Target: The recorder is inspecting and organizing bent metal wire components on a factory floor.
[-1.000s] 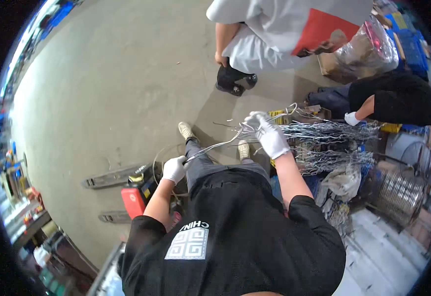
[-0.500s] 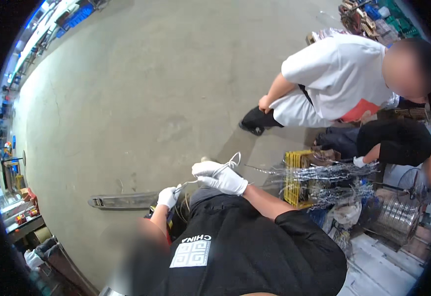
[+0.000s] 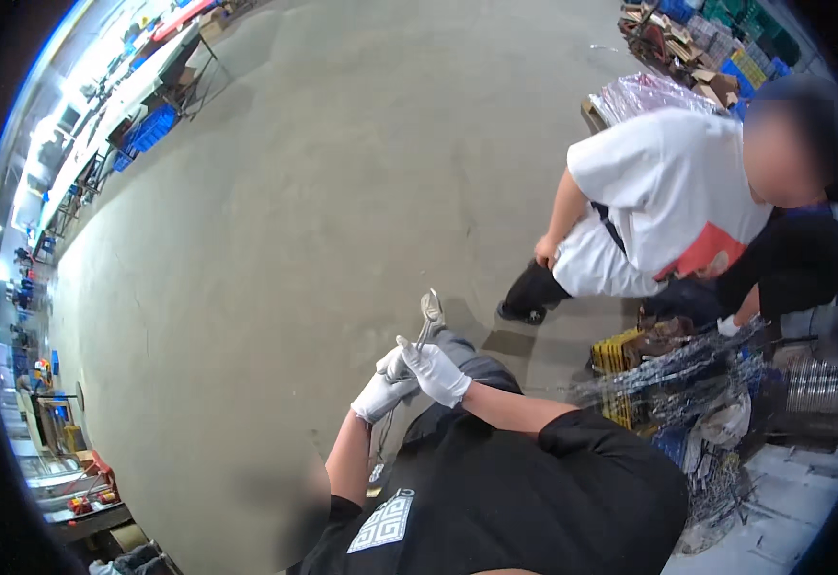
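Observation:
Both my hands wear white gloves and meet in front of my lap. My left hand (image 3: 380, 395) is closed, its fingers curled against the other hand. My right hand (image 3: 441, 377) is closed too, pressed beside it. A thin grey wire or cord (image 3: 424, 333) rises from between them in a narrow loop, and a strand hangs below my left hand. I cannot tell what the strand's lower end joins. Beyond the loop, my light shoe (image 3: 430, 309) rests on the floor.
To my right, a person in a white shirt (image 3: 663, 201) bends over. Another person in black (image 3: 792, 264) works with a gloved hand near bundled twisted wires (image 3: 687, 374), a yellow crate (image 3: 615, 355) and a wire spool (image 3: 818, 388). Long tables (image 3: 165, 62) line the far left.
My hands have come together; my left hand moved right toward my right hand. The wire loop now stands above both hands. My view has shifted, and the long grey strip on the floor is gone from view.

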Action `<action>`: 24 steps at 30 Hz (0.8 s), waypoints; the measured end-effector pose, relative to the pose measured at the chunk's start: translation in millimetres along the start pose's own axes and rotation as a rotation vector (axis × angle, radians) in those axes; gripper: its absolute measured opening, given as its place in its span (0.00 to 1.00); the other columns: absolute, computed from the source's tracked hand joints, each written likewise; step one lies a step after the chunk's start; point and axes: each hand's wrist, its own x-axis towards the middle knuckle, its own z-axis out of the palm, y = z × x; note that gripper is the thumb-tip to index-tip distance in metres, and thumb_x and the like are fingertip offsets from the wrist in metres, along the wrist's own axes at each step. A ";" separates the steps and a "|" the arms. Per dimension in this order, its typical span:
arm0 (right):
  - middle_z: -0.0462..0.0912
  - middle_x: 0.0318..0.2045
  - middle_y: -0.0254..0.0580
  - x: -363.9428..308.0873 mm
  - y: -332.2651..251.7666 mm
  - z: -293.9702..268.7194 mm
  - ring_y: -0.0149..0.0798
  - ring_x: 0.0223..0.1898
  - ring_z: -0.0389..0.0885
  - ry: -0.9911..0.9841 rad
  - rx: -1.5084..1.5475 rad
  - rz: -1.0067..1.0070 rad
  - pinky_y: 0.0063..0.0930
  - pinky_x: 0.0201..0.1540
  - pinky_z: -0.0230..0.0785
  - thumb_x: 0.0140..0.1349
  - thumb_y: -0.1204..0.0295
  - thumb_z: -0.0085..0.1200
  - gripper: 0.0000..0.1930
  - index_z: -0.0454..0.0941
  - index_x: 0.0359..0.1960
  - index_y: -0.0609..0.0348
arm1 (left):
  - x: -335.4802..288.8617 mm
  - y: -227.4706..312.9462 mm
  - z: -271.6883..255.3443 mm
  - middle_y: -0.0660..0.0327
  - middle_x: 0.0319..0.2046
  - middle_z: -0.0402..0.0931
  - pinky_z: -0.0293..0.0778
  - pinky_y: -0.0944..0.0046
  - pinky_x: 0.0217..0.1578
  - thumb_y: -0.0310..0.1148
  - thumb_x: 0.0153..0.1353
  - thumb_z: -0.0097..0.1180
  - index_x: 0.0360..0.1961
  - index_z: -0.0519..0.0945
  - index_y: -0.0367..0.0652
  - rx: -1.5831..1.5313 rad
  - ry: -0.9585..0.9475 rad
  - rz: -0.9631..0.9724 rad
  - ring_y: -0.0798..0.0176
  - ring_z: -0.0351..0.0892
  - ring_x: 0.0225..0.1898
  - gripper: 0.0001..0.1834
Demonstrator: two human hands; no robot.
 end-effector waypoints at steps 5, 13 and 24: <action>0.75 0.23 0.36 77.9 -59.2 -13.4 0.27 0.23 0.71 0.204 0.326 0.068 0.19 0.28 0.66 0.65 0.60 0.47 0.15 0.74 0.27 0.58 | 41.1 36.7 -33.5 0.65 0.20 0.73 0.66 0.68 0.23 0.42 0.58 0.54 0.27 0.75 0.35 -0.050 0.037 0.155 0.68 0.68 0.21 0.18; 0.61 0.15 0.25 185.0 -115.2 -56.6 0.19 0.12 0.53 0.216 0.606 -0.008 0.15 0.15 0.46 0.64 0.59 0.48 0.11 0.73 0.30 0.52 | 101.8 156.1 -73.0 0.66 0.19 0.70 0.64 0.69 0.22 0.41 0.62 0.49 0.29 0.76 0.33 0.445 0.094 0.278 0.67 0.65 0.19 0.18; 0.62 0.13 0.25 270.8 -168.1 -85.3 0.23 0.13 0.57 0.224 0.673 -0.336 0.17 0.17 0.51 0.64 0.54 0.46 0.16 0.76 0.33 0.53 | 226.0 260.9 -123.0 0.65 0.21 0.71 0.60 0.76 0.20 0.37 0.62 0.49 0.36 0.77 0.36 0.172 -0.460 -0.289 0.74 0.65 0.20 0.13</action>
